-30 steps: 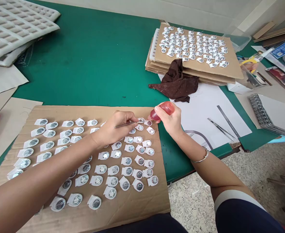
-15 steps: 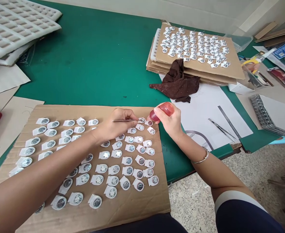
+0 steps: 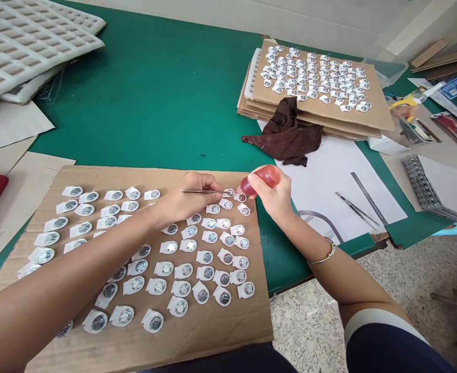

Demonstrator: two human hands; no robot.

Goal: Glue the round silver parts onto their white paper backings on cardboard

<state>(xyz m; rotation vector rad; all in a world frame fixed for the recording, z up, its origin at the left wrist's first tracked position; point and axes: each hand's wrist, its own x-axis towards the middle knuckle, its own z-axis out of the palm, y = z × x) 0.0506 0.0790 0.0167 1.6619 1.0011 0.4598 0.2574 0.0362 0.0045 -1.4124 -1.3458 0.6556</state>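
Note:
My left hand [image 3: 191,199] is closed around slim metal tweezers [image 3: 197,191], whose tip reaches a small round silver piece on a white paper tab [image 3: 228,192] at the cardboard's far right corner. My right hand [image 3: 272,194] wraps a translucent red squeeze bottle [image 3: 261,178]. The bottle is tilted, its lower end close to another tabbed piece [image 3: 240,197]; whether it touches is too small to tell. Several rows of these tabbed round pieces lie on the cardboard sheet [image 3: 213,339]. My left forearm hides some of them.
A dark brown cloth [image 3: 286,134] lies before stacked cardboard [image 3: 380,116] bearing more pieces. Right of my right hand, a second pair of tweezers [image 3: 355,210] and a dark strip [image 3: 368,198] rest on white paper [image 3: 317,178]. White gridded trays [image 3: 38,49] stand back left.
The whole view has shifted slightly. Both hands keep nearly the same place and grip, with the tweezers and the red bottle still at the far right corner pieces.

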